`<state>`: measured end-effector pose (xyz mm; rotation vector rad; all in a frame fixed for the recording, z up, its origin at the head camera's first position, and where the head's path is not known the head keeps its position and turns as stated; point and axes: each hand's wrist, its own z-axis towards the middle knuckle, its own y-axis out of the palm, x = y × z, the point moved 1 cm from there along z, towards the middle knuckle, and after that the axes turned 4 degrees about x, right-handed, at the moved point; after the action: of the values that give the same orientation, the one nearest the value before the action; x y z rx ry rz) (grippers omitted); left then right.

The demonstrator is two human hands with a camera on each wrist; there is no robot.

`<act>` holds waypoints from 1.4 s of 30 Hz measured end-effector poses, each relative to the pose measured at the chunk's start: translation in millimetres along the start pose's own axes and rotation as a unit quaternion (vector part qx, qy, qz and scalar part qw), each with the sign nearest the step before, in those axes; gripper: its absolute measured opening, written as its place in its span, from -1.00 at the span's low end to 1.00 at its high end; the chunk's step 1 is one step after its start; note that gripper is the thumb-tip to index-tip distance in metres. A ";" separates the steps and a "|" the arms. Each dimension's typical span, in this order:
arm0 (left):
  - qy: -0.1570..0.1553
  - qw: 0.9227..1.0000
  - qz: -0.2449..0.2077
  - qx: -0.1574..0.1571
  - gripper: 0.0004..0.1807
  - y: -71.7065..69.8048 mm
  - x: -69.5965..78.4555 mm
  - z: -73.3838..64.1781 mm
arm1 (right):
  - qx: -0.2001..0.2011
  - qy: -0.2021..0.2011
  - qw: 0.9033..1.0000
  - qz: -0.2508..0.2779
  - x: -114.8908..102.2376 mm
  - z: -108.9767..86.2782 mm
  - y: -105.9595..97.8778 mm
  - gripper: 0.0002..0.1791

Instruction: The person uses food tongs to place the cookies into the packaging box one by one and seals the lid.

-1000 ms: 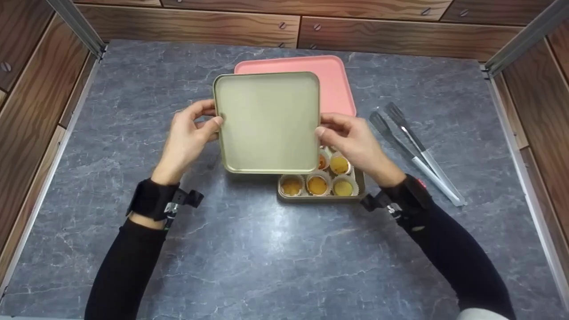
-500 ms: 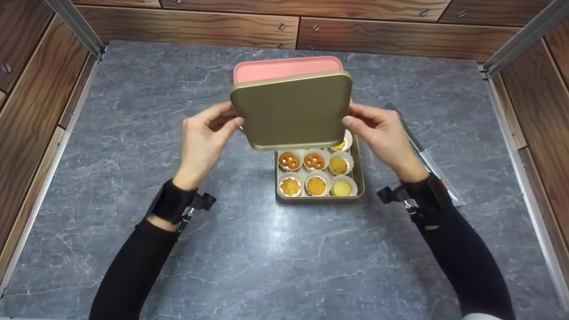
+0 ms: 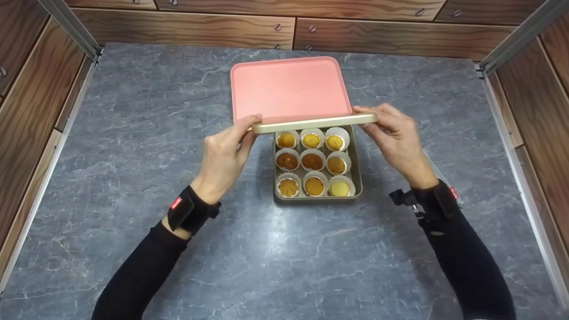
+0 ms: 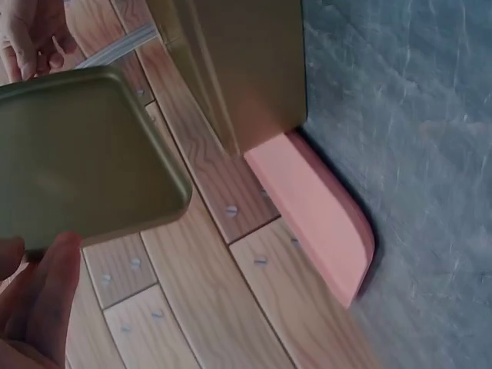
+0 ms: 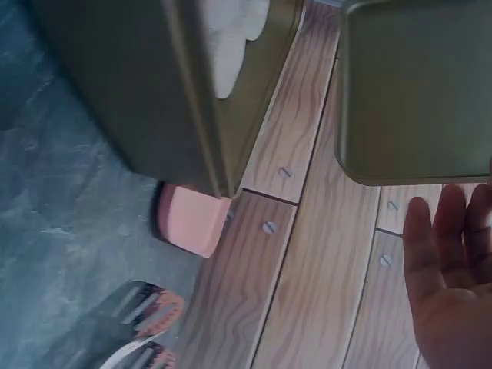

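Both hands hold a flat olive-green tin lid [image 3: 315,123], tilted nearly edge-on in the head view, above the far end of the tin. My left hand [image 3: 224,158] pinches its left edge between thumb and fingers. At the right edge, the fingers and thumb of my right hand [image 3: 395,140] grip it. The lid's inner side [image 4: 77,161] with its raised rim shows in the left wrist view. Below stands the uncovered tin [image 3: 318,199], holding rows of small pastries in white paper cups, such as a yellow one [image 3: 340,188] at the near right corner.
A pink tray [image 3: 289,89] lies behind the tin, its near edge covered by the lid. Tongs [image 5: 146,307] lie on the grey marbled table [image 3: 275,266], mostly hidden by the right arm in the head view. Wood-patterned panels [image 3: 186,29] surround the table.
The lid has moved right and swung from facing the camera to nearly edge-on, both hands moving right with it. All the pastries and most of the pink tray have come into view.
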<state>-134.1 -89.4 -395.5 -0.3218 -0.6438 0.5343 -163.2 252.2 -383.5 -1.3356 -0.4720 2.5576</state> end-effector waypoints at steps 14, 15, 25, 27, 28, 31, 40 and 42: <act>-0.027 0.998 -0.047 -0.030 -0.70 18.0 0.7 -17.3 | -0.043 0.141 0.989 0.015 15.4 -23.0 -1.7 -0.53; -0.029 0.998 -0.049 -0.032 -0.71 19.3 0.7 -17.9 | -0.042 0.162 0.985 0.042 16.0 -24.6 -2.1 -0.52; -0.106 0.981 -0.149 -0.065 -0.57 30.0 -0.3 -28.9 | 0.004 0.242 0.965 0.096 21.8 -31.9 -2.6 -0.66; -0.123 0.977 -0.159 -0.069 -0.61 31.0 -0.2 -31.3 | 0.005 0.248 0.965 0.084 22.9 -33.2 -3.0 -0.68; -0.133 0.975 -0.164 -0.071 -0.66 31.8 -0.1 -32.3 | 0.005 0.250 0.965 0.080 23.5 -33.7 -3.1 -0.69; -0.176 0.963 -0.188 -0.072 -0.82 33.9 0.5 -36.0 | 0.003 0.259 0.963 0.071 24.7 -35.0 -2.6 -0.72; -0.320 0.913 -0.249 -0.042 -0.66 40.6 1.9 -43.2 | -0.040 0.278 0.958 0.053 26.1 -40.6 1.2 -0.65; -0.340 0.907 -0.244 -0.043 -0.59 41.0 2.7 -44.3 | -0.048 0.275 0.959 0.036 26.3 -41.7 1.6 -0.62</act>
<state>-119.0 -59.7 -445.9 -0.0346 -1.3852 0.1165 -143.8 267.0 -426.3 -2.0343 -0.4421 2.0912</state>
